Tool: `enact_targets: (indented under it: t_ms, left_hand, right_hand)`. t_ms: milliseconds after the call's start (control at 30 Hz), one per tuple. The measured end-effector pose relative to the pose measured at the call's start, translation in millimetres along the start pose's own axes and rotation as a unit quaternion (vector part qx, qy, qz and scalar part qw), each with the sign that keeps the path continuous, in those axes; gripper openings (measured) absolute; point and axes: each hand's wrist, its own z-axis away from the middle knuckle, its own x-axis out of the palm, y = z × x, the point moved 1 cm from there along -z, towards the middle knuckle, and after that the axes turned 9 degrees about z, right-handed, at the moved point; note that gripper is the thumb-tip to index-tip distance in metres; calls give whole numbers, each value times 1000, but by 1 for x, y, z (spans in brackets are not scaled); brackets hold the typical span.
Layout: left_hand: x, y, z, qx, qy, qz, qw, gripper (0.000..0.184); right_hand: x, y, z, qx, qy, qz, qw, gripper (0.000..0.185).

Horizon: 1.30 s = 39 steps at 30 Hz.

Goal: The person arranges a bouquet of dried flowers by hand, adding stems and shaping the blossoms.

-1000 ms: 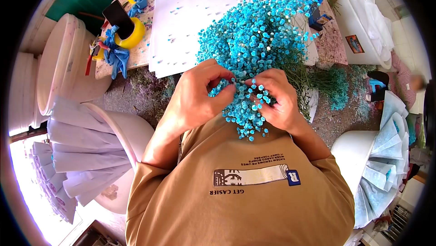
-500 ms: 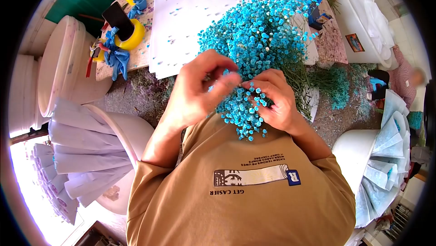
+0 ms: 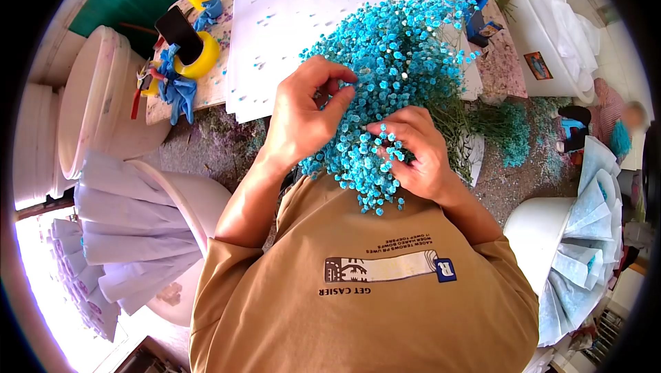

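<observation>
A big bunch of blue baby's breath (image 3: 392, 49) lies over the white paper and spills toward my shirt. My right hand (image 3: 421, 149) is closed around stems at its lower right, with small blue blooms showing between the fingers. To the left, my left hand (image 3: 306, 108) has its thumb and forefinger pinched together at the bunch's left side, touching the blooms. The exact stem in that pinch is hidden. Loose blossoms hang below and between both hands, against the brown shirt.
White paper sheets (image 3: 275, 22) with scattered petals cover the table. A phone (image 3: 179, 32) stands in a yellow holder beside blue gloves (image 3: 177, 90) and red-handled pliers. Buckets of wrapped bunches flank me. Cut flowers (image 3: 513, 132) lie on the floor; another person (image 3: 609, 115) is at far right.
My left hand has moved up and slightly left, away from my right hand. More blue blooms now show below it. My right hand has hardly moved.
</observation>
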Motion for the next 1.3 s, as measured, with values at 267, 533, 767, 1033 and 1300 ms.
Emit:
enact_targets:
  t_ms: [267,533,767,1033,1300]
  left_hand:
    - [12,2,-5,148,3,-158,976,10]
    - [14,6,-5,170,-3,-149,974,6]
    - [16,2,-4,192,12,-128,973,7]
    - [0,-11,-3,166,58,11,984,12]
    - [3,13,-8,-7,47,151,987,16]
  right_hand:
    - [-6,-1,-1,2,-22,2,1000,50]
    - [-55,-6,-15,-39,-183,22,982,58]
    - [-58,44,-31,141,-29,-100,985,42]
    - [-6,49,-37,131,-49,-129,982,31]
    - [-5,50,-33,131,-19,-150,980,13]
